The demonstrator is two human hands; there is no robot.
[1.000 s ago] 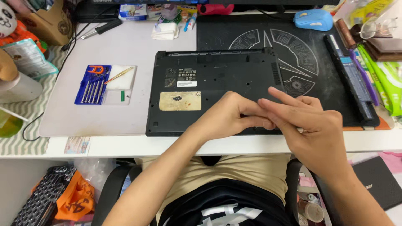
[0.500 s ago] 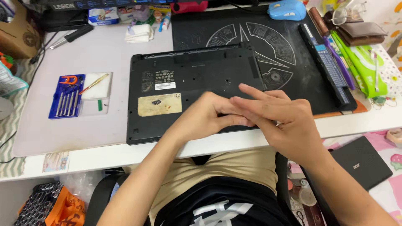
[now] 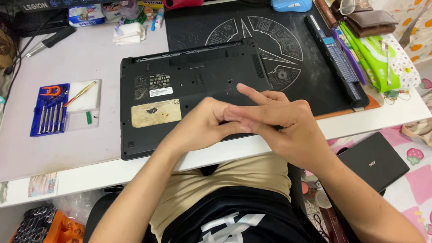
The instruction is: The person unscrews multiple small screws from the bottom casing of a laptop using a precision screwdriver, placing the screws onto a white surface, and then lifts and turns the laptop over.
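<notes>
A: What are the hands on?

B: An upturned black laptop (image 3: 189,96), base plate facing up, lying on the white desk (image 3: 67,148) a little left of centre. The left hand (image 3: 202,126) and the right hand (image 3: 283,126) meet over its near right corner, at about five o'clock from the laptop's middle.

A: How far open are they, and is anything held?

B: The left hand is curled, its fingertips pressed against those of the right. The right hand is loosely bent with the index finger stretched out toward ten o'clock. Something tiny may be pinched between them, but the fingers hide it and I cannot tell.

A: What is on the base plate itself?

B: A worn tan sticker (image 3: 155,112) at seven o'clock from the laptop's middle.

A: And around the laptop?

B: At nine o'clock, well apart, a blue screwdriver set (image 3: 48,110) in an open case. At one o'clock, partly under the laptop, a black desk mat (image 3: 292,67) with a pale pattern. At three o'clock on that mat lies a long black battery pack (image 3: 335,60), and just beyond it a green packet (image 3: 371,56). A blue mouse (image 3: 291,4) sits at the far edge, toward one o'clock.
</notes>
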